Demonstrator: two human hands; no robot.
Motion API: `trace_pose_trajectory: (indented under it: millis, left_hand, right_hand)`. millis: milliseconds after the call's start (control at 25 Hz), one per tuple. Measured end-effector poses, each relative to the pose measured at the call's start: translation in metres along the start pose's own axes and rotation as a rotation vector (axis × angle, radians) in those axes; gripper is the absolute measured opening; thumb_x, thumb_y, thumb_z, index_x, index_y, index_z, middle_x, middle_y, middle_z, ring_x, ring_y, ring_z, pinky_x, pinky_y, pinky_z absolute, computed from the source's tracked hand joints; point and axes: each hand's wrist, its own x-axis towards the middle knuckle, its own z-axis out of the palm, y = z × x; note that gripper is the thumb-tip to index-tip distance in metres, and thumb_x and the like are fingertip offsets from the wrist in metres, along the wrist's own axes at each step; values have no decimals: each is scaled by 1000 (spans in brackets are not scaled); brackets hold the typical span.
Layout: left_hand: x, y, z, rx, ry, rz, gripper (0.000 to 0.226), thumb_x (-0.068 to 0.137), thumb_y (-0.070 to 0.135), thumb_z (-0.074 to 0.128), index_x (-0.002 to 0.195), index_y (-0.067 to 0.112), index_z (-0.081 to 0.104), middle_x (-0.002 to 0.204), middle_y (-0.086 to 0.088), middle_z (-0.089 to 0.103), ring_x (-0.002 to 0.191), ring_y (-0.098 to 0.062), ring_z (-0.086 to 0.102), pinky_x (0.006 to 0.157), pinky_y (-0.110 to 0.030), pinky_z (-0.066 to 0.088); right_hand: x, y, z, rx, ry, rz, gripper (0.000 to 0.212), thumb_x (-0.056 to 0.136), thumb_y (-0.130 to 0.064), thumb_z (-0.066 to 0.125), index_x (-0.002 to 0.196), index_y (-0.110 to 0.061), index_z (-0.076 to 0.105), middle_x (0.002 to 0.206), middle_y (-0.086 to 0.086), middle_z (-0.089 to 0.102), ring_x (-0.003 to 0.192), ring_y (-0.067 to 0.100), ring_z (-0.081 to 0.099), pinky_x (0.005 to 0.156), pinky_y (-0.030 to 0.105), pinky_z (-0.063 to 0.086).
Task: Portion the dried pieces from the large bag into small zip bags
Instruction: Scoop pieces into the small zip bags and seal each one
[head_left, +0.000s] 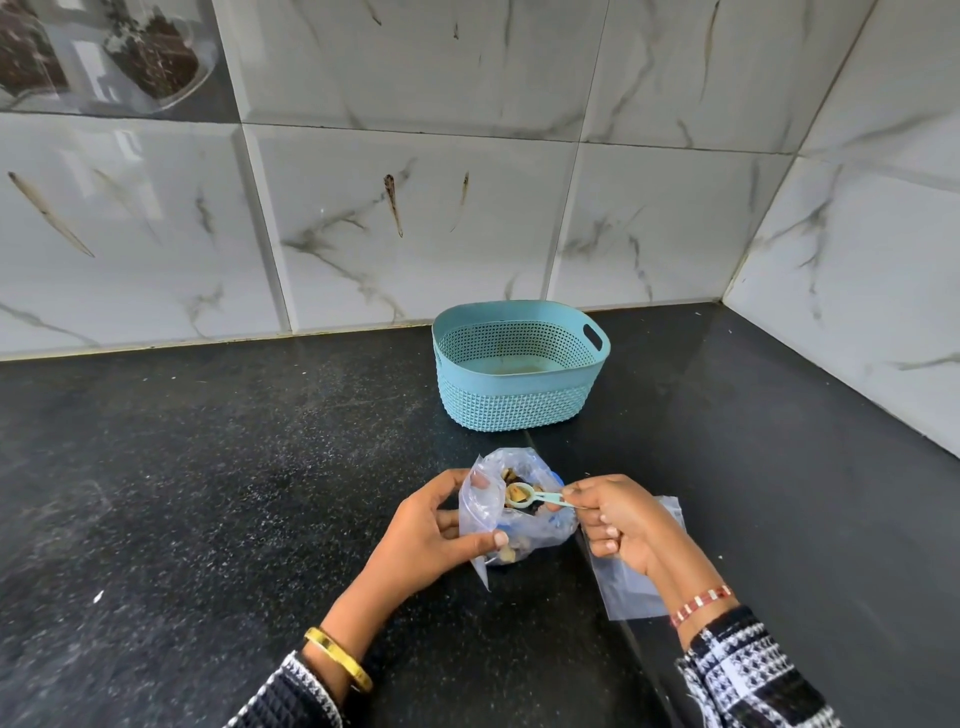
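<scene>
- Large clear bag (511, 512) of dried pieces (506, 475) stands open on the black speckled countertop (208, 493), near its front edge.
- Left hand (436, 525) grips the bag's left side, thumb and fingers curled round the plastic.
- Right hand (618, 519) pinches the handle of a small pale-green scoop (524, 494), its bowl inside the bag mouth.
- Small zip bag (628, 587) lies flat under the right hand.
- Blue perforated basket (519, 364) sits behind, near the marble-tiled wall (415, 208) and right corner.

I see a teal woven-pattern basket (519, 364) on my black speckled counter (208, 467). White grey-veined marble tiles (415, 208) behind; my sleeves (753, 675) are black-and-white houndstooth.
</scene>
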Motion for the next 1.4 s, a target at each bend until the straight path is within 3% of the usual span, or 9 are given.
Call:
trace_pose_trajectory:
  millis: [280,480,600,880,1160,1280,1400]
  left_hand:
    - [-1,1,0,-7,-3,-5,54,69,6,78,113,24,51,118,0,63,93,-12,70,73,-22,57]
    - [-1,1,0,-10,-10,-2,55,69,6,77,115,21,51,119,0,63,95,-11,69,74,-22,57]
    - [-1,1,0,-10,-10,11,55,69,5,78,115,17,52,118,0,63,95,-11,70,75,-21,56]
    - [-3,1,-4,7,33,35,50,68,4,78,110,14,53,110,2,66,92,-10,70,73,-19,56]
    - [-3,2,-2,26,32,32,51,68,5,78,110,19,53,110,6,65,95,-4,68,74,-16,55]
    - [-3,1,-2,32,32,31,57,67,10,79,116,23,52,112,6,65,98,-6,67,80,-20,55]
    - [-2,-1,-3,47,41,37,58,66,12,81,113,29,51,112,6,67,98,-7,68,84,-24,55]
  right_hand:
    - [-2,0,17,-224,94,-45,16,94,-10,47,103,-10,60,57,0,34,45,8,24,35,17,20]
    - [-3,2,10,-41,31,-14,20,94,-5,43,89,-5,63,45,-2,30,36,6,21,35,17,18]
    - [-4,4,5,27,-13,-7,26,95,-4,40,91,1,65,37,-5,28,30,5,20,32,15,17]
    - [-10,-1,-2,66,-11,-41,29,95,-5,40,84,0,66,36,-5,27,31,5,19,33,17,17]
    - [-36,-19,3,83,-40,-184,20,94,-5,45,90,0,64,38,-6,26,32,5,19,33,15,18]
    - [-47,-22,20,-43,26,-260,19,93,-8,50,82,-9,65,41,-8,29,38,6,22,35,18,19]
    - [-52,-20,35,-403,193,-474,17,92,-14,54,89,-14,70,59,-6,52,51,5,42,46,15,35]
